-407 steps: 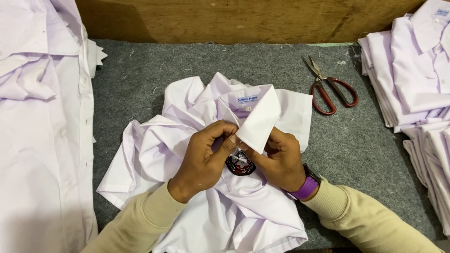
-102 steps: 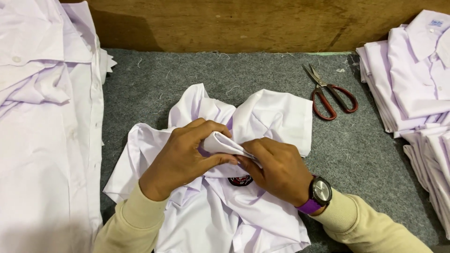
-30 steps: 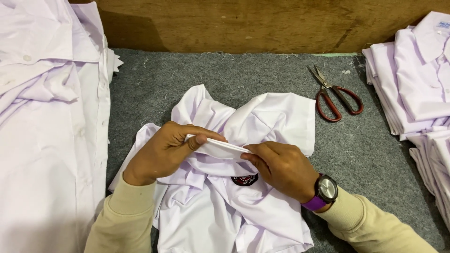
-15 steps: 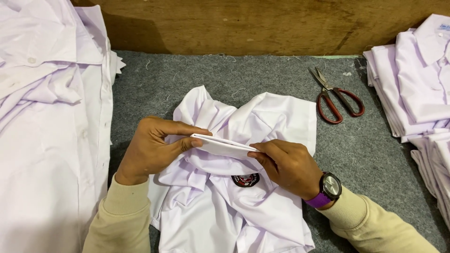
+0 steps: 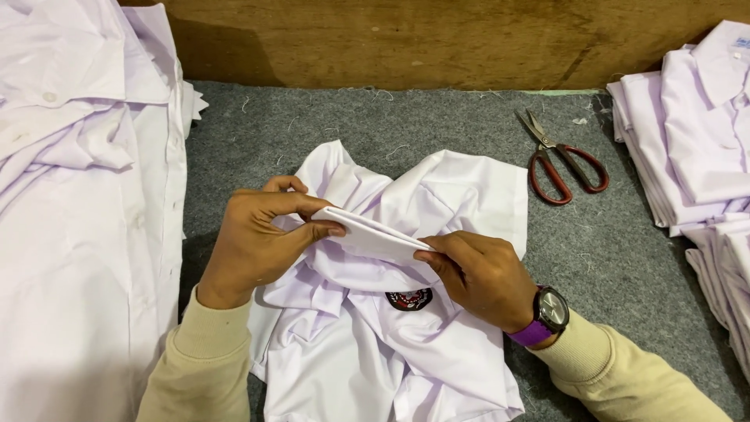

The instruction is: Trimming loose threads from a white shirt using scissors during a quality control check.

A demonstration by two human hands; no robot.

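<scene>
A white shirt (image 5: pixel 391 344) lies crumpled on the grey felt table (image 5: pixel 406 125), in the middle and near the person. Its collar (image 5: pixel 371 234) is lifted off the heap and stretched flat between both hands, likely so the fold line runs straight and the edges meet.

The left hand (image 5: pixel 254 246) is closed on the collar's left end, thumb under and fingers curled over the top, which pins that end in place. The right hand (image 5: pixel 480 277) pinches the right end between thumb and forefinger, pulling the strip taut; a purple-strapped watch (image 5: pixel 547 312) sits on that wrist. Just below the collar a small dark red badge (image 5: pixel 408 298) shows on the shirt front, face up, so the front of the garment is toward the person.

Red-handled scissors (image 5: pixel 562 164) lie shut on the felt to the far right, apart from the shirt but within reach. A stack of folded shirts (image 5: pixel 695 148) stands at the right edge, kept off the working space. Loose shirts (image 5: pixel 86 219) are piled along the left side, one edge just beside the left forearm
</scene>
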